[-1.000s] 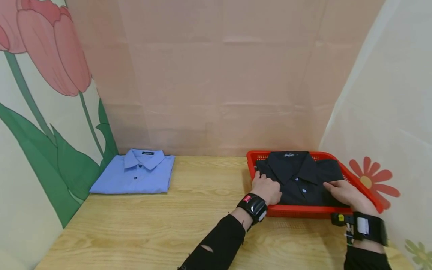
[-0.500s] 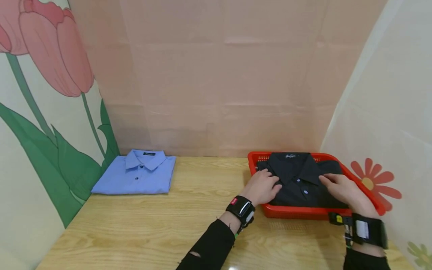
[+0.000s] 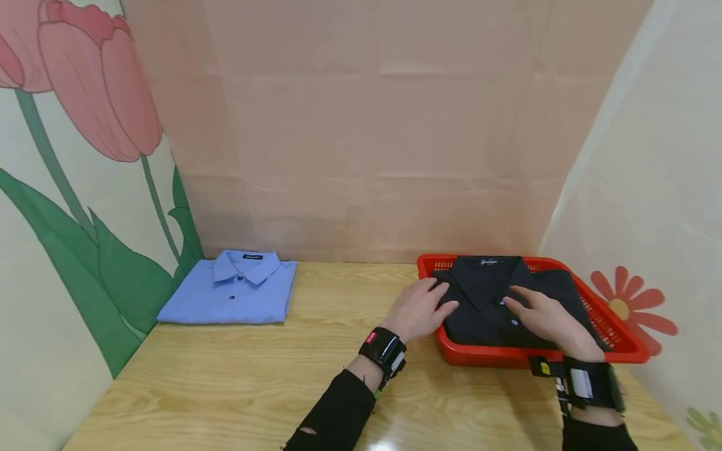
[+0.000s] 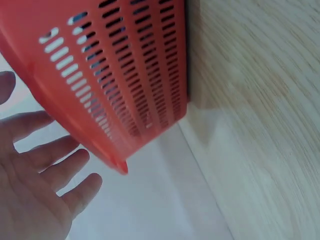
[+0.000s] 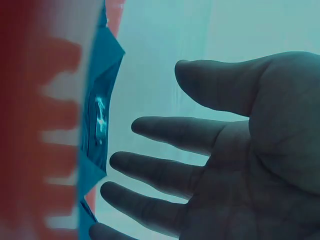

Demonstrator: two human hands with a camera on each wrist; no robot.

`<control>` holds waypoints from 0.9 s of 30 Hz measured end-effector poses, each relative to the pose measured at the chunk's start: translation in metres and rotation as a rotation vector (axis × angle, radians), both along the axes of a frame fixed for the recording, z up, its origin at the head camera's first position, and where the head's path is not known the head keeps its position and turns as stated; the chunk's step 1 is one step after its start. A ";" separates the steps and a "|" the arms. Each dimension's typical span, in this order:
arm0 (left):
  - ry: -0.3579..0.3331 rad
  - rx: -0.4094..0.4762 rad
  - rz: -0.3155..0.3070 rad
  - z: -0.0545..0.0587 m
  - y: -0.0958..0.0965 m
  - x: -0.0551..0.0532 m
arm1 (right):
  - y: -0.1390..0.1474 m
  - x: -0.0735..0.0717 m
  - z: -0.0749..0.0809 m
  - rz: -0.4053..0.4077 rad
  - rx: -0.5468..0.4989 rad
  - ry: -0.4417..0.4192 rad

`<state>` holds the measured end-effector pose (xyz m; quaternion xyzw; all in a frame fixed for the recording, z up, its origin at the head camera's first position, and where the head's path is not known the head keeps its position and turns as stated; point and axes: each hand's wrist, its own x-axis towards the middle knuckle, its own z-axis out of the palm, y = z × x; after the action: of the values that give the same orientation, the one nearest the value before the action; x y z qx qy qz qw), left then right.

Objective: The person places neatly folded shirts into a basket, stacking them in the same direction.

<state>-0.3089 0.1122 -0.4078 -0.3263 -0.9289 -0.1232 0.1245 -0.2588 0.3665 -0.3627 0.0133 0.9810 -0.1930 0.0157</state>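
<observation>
A folded black shirt (image 3: 479, 322), collar toward the back, lies in a red plastic basket (image 3: 507, 356) on the right of the table. My left hand (image 3: 414, 310) is at the basket's left rim with its fingers spread. In the left wrist view the left hand (image 4: 37, 175) shows an empty palm beside the slotted basket wall (image 4: 135, 75). Over the shirt's front hovers my right hand (image 3: 549, 322), fingers extended. The right wrist view shows the right hand (image 5: 210, 150) holding nothing, its fingertips close to the shirt's collar (image 5: 100, 110).
A folded blue shirt (image 3: 231, 294) lies on the left of the wooden table (image 3: 254, 376). A pinkish backdrop (image 3: 361, 138) rises behind the table's far edge. Flower-printed panels stand at both sides, the right panel (image 3: 648, 219) close to the basket.
The left hand has let go of the black shirt's left side and drawn back left to the basket rim. The right hand has lifted off the right side and moved left over the shirt.
</observation>
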 end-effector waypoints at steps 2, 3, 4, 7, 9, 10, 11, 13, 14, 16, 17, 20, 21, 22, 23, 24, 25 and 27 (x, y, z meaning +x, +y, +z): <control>-0.002 0.002 0.011 0.000 -0.005 -0.001 | -0.004 0.000 -0.001 0.015 0.006 0.012; -0.004 0.001 0.018 -0.001 -0.007 -0.002 | -0.006 0.000 -0.002 0.022 0.006 0.015; -0.009 -0.002 0.028 -0.001 -0.009 -0.002 | -0.008 0.000 -0.002 0.033 0.004 0.027; -0.023 0.004 0.053 -0.004 -0.018 -0.003 | -0.015 -0.001 -0.004 0.053 -0.015 0.046; -0.023 0.009 0.067 -0.005 -0.025 -0.003 | -0.020 -0.003 -0.005 0.069 -0.028 0.064; -0.021 0.012 0.069 -0.006 -0.028 -0.003 | -0.023 -0.003 -0.006 0.079 -0.032 0.074; -0.019 0.012 0.069 -0.007 -0.031 -0.003 | -0.025 -0.004 -0.006 0.092 -0.035 0.083; -0.018 0.011 0.069 -0.008 -0.039 -0.003 | -0.029 -0.005 -0.007 0.109 -0.040 0.088; -0.019 0.007 0.070 -0.008 -0.042 -0.003 | -0.031 -0.005 -0.008 0.117 -0.040 0.090; -0.030 0.009 0.068 -0.007 -0.050 -0.002 | -0.034 -0.005 -0.008 0.129 -0.031 0.092; -0.038 0.010 0.073 -0.007 -0.054 -0.002 | -0.035 -0.005 -0.008 0.133 -0.026 0.090; -0.055 0.014 0.097 -0.007 -0.069 -0.003 | -0.039 -0.006 -0.009 0.146 -0.012 0.094; -0.059 0.015 0.106 -0.008 -0.075 -0.004 | -0.040 -0.006 -0.010 0.151 -0.010 0.097; -0.066 0.014 0.114 -0.009 -0.081 -0.004 | -0.042 -0.006 -0.010 0.158 -0.010 0.101; -0.068 0.012 0.123 -0.010 -0.087 -0.004 | -0.044 -0.006 -0.011 0.162 -0.008 0.104; -0.068 0.011 0.128 -0.011 -0.093 -0.004 | -0.045 -0.006 -0.012 0.165 -0.007 0.106; -0.070 0.011 0.130 -0.012 -0.098 -0.004 | -0.047 -0.006 -0.012 0.164 -0.004 0.108; -0.064 0.018 0.134 -0.013 -0.109 -0.004 | -0.050 -0.005 -0.013 0.166 0.001 0.112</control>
<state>-0.3134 0.0030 -0.4213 -0.2582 -0.9510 -0.1335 0.1057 -0.2641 0.3163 -0.3755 -0.0788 0.9782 -0.1909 -0.0233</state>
